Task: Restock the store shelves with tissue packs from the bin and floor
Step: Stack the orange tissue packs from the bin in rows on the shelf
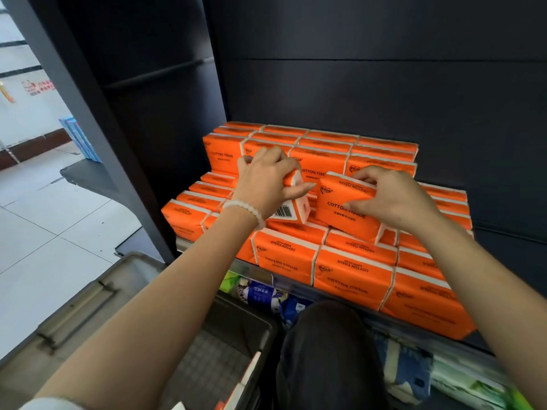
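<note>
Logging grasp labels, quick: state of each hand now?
Left hand: gripping an orange tissue pack.
Right hand: gripping another orange pack.

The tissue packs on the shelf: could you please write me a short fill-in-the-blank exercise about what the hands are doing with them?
1. The packs stacked on the shelf are wrapped in ____ plastic.
2. The left hand grips a pack whose underside shows a ____.
3. The bead bracelet sits on the ____ wrist.
4. The right hand holds a pack printed with the words COTTON ____.

Missing words: orange; barcode; left; TISSUE
</note>
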Action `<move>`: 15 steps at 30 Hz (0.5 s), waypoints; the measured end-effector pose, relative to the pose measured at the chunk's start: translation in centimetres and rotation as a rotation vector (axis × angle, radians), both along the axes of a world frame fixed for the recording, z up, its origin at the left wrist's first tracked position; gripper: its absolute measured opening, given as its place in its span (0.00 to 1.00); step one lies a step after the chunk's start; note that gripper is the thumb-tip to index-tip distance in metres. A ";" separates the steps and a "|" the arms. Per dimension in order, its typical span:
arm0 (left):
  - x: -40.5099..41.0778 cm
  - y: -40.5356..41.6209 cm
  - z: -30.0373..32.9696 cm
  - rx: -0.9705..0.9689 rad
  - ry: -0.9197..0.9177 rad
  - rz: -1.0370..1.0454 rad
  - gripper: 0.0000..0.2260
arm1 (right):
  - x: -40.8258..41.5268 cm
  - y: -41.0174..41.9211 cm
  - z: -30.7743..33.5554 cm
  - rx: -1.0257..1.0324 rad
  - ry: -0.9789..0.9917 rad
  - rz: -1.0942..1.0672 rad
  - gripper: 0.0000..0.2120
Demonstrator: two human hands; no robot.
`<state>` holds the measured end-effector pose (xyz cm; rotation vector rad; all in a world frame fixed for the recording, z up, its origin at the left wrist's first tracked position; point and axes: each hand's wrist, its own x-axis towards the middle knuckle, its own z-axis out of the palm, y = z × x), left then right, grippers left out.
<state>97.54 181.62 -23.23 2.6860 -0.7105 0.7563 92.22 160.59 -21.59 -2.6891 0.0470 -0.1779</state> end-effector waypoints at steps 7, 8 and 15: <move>0.3 -0.8 -1.3 0.196 0.001 0.065 0.17 | 0.1 -0.8 -0.7 0.025 0.007 -0.039 0.26; 0.2 -0.9 -1.5 0.190 -0.008 0.074 0.16 | 0.1 -0.8 -0.8 0.030 0.002 -0.044 0.26; 0.7 -0.9 -2.1 0.037 -0.015 -0.025 0.10 | 0.3 -0.7 -1.1 0.055 -0.013 -0.048 0.26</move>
